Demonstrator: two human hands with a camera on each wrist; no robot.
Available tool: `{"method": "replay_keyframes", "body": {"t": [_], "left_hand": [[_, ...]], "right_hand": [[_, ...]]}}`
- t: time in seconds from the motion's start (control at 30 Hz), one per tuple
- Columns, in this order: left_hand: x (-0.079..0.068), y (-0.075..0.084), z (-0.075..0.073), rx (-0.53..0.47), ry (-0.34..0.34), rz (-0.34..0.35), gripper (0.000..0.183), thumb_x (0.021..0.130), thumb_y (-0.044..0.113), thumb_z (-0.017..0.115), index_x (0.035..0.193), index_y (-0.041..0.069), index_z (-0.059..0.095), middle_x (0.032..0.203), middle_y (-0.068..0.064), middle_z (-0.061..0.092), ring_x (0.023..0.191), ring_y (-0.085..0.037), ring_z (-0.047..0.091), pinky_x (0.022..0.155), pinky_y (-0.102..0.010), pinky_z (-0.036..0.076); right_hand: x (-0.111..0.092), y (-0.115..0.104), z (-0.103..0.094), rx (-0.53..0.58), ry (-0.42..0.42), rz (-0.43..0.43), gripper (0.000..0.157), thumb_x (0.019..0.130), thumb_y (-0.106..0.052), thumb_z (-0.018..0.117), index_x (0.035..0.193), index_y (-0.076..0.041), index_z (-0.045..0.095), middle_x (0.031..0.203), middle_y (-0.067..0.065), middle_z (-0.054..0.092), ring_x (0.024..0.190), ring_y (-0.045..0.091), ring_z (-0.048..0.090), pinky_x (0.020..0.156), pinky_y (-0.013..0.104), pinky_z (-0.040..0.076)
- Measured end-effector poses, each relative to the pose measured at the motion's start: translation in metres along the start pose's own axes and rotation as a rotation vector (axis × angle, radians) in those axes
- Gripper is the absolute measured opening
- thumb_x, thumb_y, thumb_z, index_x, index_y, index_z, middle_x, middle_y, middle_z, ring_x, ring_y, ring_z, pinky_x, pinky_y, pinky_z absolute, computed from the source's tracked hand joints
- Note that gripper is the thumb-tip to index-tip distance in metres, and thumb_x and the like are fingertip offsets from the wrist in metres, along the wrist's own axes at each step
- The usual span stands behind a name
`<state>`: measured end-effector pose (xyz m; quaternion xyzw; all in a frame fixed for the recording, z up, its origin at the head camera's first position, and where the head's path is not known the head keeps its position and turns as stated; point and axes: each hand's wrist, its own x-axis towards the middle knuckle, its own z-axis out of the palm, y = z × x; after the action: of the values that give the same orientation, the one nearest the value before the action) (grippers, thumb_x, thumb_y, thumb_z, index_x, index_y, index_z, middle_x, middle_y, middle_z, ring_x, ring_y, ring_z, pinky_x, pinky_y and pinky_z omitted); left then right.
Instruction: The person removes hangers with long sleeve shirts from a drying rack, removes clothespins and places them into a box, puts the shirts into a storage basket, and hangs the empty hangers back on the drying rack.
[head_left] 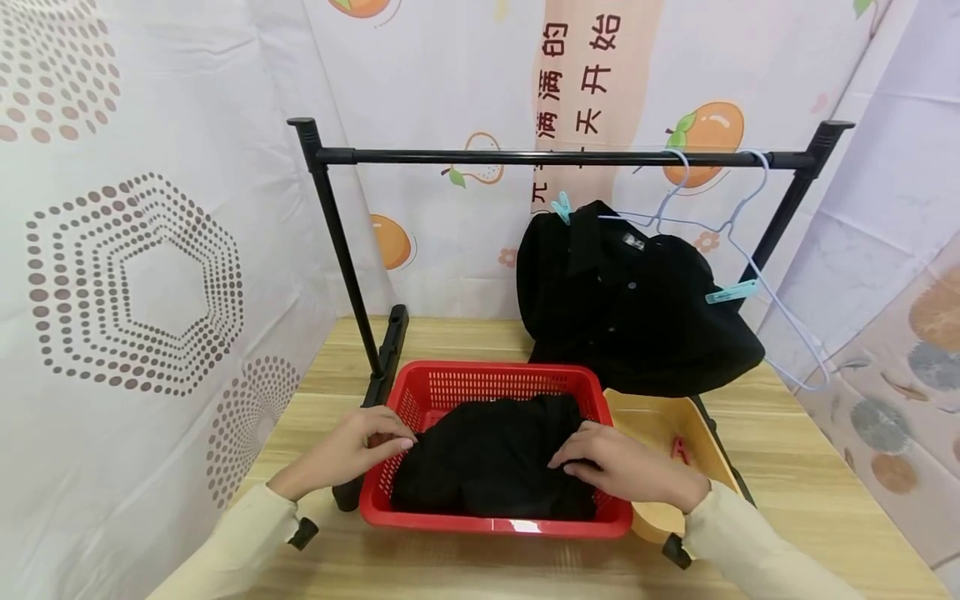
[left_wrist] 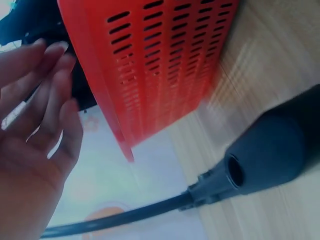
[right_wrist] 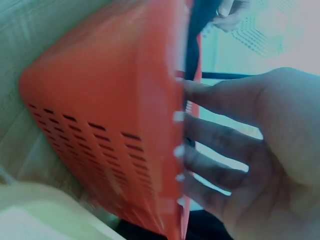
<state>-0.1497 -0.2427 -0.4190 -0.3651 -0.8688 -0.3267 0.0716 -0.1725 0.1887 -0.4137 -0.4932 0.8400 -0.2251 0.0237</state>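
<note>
A black garment (head_left: 487, 458) lies bunched in a red plastic basket (head_left: 495, 527) with slotted sides. At the basket's left side is my left hand (head_left: 378, 442), fingertips right at the garment's left edge. Its fingers are loosely bent and spread in the left wrist view, with no cloth showing between them. My right hand (head_left: 618, 462) reaches over the basket's right rim, fingertips over the garment's right part. In the right wrist view its fingers extend apart past the rim, and their tips are partly hidden behind it.
Behind the basket, a black shirt (head_left: 637, 308) hangs with blue clothespins (head_left: 733, 292) from blue hangers (head_left: 750, 200) on a black rack (head_left: 487, 157). A yellow tray (head_left: 660, 408) holding a red clothespin (head_left: 680, 450) stands right of the basket. The rack's left foot (head_left: 390, 350) is behind my left hand.
</note>
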Motion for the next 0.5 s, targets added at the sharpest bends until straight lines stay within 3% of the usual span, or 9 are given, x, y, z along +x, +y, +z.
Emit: {"method": "replay_keyframes", "body": {"t": [0.17,0.27,0.4,0.5], "left_hand": [[-0.009,-0.004,-0.003,0.020,0.151,-0.158,0.003,0.096,0.019,0.075,0.094,0.019,0.077,0.080,0.015,0.063,0.065,-0.004,0.053,0.057,-0.025,0.047],[-0.013,-0.006,-0.005,0.060,0.205,-0.244,0.013,0.096,0.020,0.076,0.084,0.020,0.070,0.071,0.015,0.058,0.060,-0.004,0.050,0.053,-0.025,0.045],[-0.019,-0.008,-0.007,0.118,0.223,-0.351,0.026,0.097,0.024,0.075,0.075,0.023,0.061,0.062,0.014,0.051,0.056,-0.005,0.046,0.051,-0.025,0.041],[-0.023,-0.010,-0.009,0.133,0.179,-0.420,0.032,0.097,0.030,0.074,0.070,0.022,0.059,0.060,0.013,0.048,0.055,-0.005,0.042,0.051,-0.024,0.038]], "right_hand": [[-0.004,0.005,-0.012,0.023,0.082,0.035,0.022,0.094,-0.002,0.072,0.111,-0.015,0.078,0.107,-0.006,0.074,0.092,0.007,0.057,0.082,0.028,0.055],[-0.008,0.008,-0.021,0.037,0.119,0.085,0.025,0.094,-0.001,0.073,0.112,-0.016,0.078,0.106,-0.008,0.073,0.091,0.007,0.058,0.081,0.027,0.055],[-0.015,0.011,-0.034,0.041,0.195,0.119,0.029,0.092,0.002,0.074,0.112,-0.019,0.077,0.102,-0.008,0.071,0.088,0.006,0.057,0.075,0.025,0.055],[-0.021,0.014,-0.042,0.034,0.262,0.117,0.032,0.091,0.004,0.075,0.111,-0.021,0.077,0.099,-0.008,0.070,0.085,0.005,0.057,0.071,0.024,0.054]]}}
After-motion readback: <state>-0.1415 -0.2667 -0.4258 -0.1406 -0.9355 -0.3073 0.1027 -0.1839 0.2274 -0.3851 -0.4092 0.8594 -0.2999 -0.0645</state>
